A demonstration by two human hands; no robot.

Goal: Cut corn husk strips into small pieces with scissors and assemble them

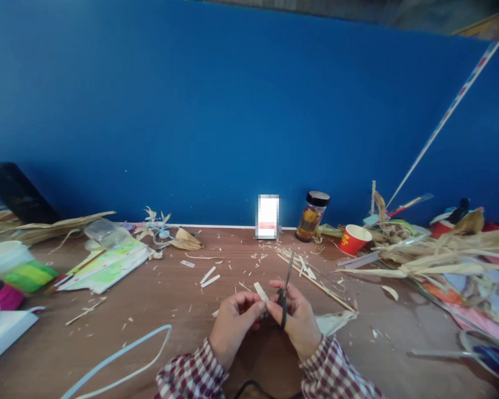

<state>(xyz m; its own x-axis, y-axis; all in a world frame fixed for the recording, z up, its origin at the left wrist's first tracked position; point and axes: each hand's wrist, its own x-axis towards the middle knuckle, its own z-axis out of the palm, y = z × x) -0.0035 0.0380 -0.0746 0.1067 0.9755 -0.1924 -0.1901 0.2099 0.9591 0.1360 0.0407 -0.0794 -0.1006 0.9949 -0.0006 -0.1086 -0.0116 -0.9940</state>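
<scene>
Both hands are close together above the brown table, in checked sleeves. My left hand [239, 321] pinches a short pale strip [260, 291], which looks like dried corn husk and points up and away from me. Around a pair of scissors [285, 305] my right hand [299, 321] is closed, with the blades pointing up and away. The right thumb and fingertips also meet the lower end of the strip. What lies under the fingertips is hidden. Two more cut pale strips [210, 280] lie on the table beyond my left hand.
Small scraps litter the table [183, 327]. A lidded jar [311, 216] and a red paper cup [356, 239] stand at the back right. Dried husks [424, 257] pile up on the right. A painted sheet [112, 266] and a looped light-blue cord [125, 352] lie left.
</scene>
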